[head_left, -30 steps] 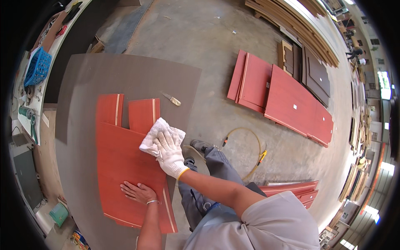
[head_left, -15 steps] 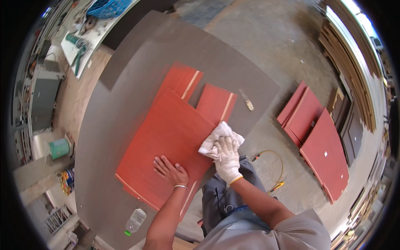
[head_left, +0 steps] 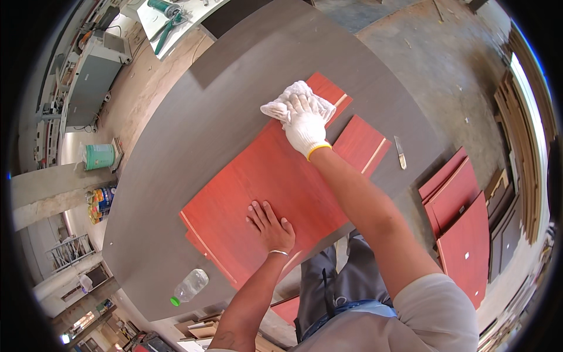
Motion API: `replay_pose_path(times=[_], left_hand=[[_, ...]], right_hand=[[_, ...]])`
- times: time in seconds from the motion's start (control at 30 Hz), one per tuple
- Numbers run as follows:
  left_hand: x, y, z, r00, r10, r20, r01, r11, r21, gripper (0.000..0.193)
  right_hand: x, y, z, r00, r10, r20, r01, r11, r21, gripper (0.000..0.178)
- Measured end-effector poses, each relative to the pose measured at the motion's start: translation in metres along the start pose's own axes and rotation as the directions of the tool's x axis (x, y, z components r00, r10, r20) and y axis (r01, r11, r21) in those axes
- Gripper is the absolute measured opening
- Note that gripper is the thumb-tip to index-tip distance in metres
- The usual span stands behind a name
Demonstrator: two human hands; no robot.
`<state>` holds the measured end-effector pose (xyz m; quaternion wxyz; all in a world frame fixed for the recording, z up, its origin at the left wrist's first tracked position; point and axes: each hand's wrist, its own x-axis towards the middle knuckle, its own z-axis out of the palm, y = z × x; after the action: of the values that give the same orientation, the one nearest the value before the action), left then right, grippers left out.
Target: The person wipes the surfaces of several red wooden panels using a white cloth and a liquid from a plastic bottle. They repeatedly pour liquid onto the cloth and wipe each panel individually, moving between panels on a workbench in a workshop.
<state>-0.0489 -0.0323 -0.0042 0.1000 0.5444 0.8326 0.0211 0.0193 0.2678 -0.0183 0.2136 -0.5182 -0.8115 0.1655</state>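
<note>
A red wood-grain panel (head_left: pixel 252 176) lies across other red panels on a dark grey tabletop. My bare left hand (head_left: pixel 272 227) rests flat on it near its closer edge, fingers spread and holding nothing. In a white knitted glove with a yellow cuff, my right hand (head_left: pixel 306 126) presses a crumpled white cloth (head_left: pixel 296 100) onto the panel's far end. The cloth partly covers a red piece (head_left: pixel 328 88) that sticks out there. Another red piece (head_left: pixel 360 141) with a pale edge strip juts out on the right, partly behind my right forearm.
A putty knife (head_left: pixel 400 154) lies on the grey tabletop (head_left: pixel 176 152) at the right. A clear bottle with a green cap (head_left: pixel 190 286) lies near the left front. More red panels (head_left: pixel 463 229) lean together on the right. Green power tools (head_left: pixel 170 20) sit on a white table at top left.
My right hand has slid the cloth from the panel's near right corner to its far end. My left hand stays flat on the panel. The whole view has shifted.
</note>
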Motion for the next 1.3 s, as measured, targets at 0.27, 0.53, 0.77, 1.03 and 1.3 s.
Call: replay_pose_path(times=[0.27,0.53,0.77,1.03,1.3], left_hand=[[-0.008,-0.018,0.001,0.996,-0.078,-0.031,0.080,0.996,0.043,0.075],[-0.003,-0.009,0.012,0.995,0.009,-0.097,-0.009,1.000,0.006,0.077],[-0.008,-0.015,0.007,0.995,-0.041,-0.089,0.043,0.999,0.025,0.077],[-0.007,-0.014,0.008,0.997,-0.062,-0.046,0.064,0.997,0.051,0.077],[-0.002,-0.007,0.012,0.999,-0.031,-0.035,0.033,0.998,0.045,0.077]], right_hand=[[-0.124,-0.007,-0.050,0.999,-0.014,-0.029,0.012,0.997,-0.074,0.039],[-0.026,-0.007,-0.003,0.989,-0.007,-0.145,0.017,0.997,0.072,0.044],[-0.277,0.032,-0.110,0.958,0.167,0.235,-0.154,0.985,-0.074,0.055],[-0.249,0.023,-0.096,0.946,0.203,0.253,-0.159,0.970,-0.184,0.063],[-0.018,-0.017,0.004,0.969,-0.121,-0.214,0.092,0.986,-0.138,0.037]])
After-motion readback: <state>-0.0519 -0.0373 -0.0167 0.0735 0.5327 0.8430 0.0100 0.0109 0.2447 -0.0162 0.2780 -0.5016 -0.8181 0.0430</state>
